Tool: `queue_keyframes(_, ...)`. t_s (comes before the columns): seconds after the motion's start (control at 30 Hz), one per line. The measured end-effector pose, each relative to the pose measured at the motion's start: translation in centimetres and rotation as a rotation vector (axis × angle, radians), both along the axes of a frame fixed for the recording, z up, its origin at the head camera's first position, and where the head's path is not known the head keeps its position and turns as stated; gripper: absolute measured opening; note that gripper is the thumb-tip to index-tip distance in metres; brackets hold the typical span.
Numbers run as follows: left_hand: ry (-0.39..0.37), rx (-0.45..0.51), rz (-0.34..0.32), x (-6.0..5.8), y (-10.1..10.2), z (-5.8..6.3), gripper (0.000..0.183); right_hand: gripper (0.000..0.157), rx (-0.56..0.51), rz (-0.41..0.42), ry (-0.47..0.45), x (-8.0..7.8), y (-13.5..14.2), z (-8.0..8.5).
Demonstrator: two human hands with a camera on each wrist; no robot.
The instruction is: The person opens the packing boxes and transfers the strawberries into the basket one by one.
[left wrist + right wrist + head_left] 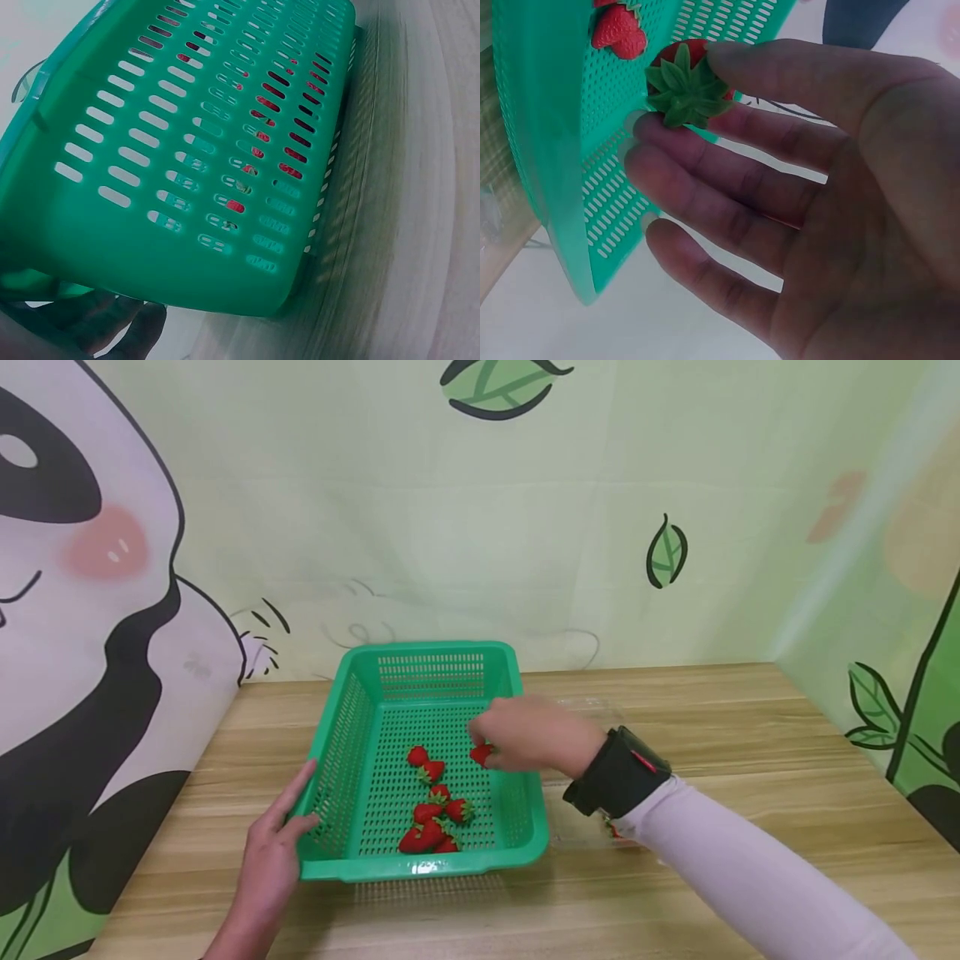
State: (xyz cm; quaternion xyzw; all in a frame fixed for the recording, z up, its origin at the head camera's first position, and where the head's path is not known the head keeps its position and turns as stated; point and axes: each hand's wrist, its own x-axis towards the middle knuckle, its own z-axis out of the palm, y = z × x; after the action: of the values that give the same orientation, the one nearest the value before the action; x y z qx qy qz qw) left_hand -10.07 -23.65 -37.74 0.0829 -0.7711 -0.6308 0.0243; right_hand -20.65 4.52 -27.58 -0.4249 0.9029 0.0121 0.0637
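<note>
The right hand (534, 735) pinches a berry (482, 755) over the basket (427, 647), other fingers loose; the left hand (272, 852) grips its rim. Probably light and bruisable, the berry suits a gentle pinch below the leaves (681, 84).

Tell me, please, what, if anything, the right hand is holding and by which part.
The right hand pinches a strawberry by its red body, beside the green leafy cap.

Plenty of room lay over the far floor of the green basket (435, 649), reachable from above! Nearer, strawberries (429, 812) crowded the way, while the right hand (525, 733) blocked the right wall and the left hand (272, 847) the left.
</note>
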Motion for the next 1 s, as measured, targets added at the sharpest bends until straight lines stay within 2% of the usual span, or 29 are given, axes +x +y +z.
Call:
queue_keyframes(0.3,-0.008,0.011,-0.008,0.1,0.1,0.1,0.057,0.006,0.066,-0.038,-0.044,-0.3,-1.3,-0.7)
queue_keyframes(0.6,0.007,0.008,-0.011,0.2,0.2,0.1,0.057,0.017,0.123,-0.038,-0.075,-0.3,-2.6,-1.2)
queue_keyframes(0.83,0.0,-0.011,-0.001,0.2,0.2,0.2,0.057,0.009,0.149,-0.036,-0.086,-0.3,-3.5,-1.6)
queue_keyframes(1.0,-0.01,-0.011,0.006,0.2,0.2,0.2,0.057,0.013,0.148,-0.033,-0.088,-0.2,-3.9,-1.7)
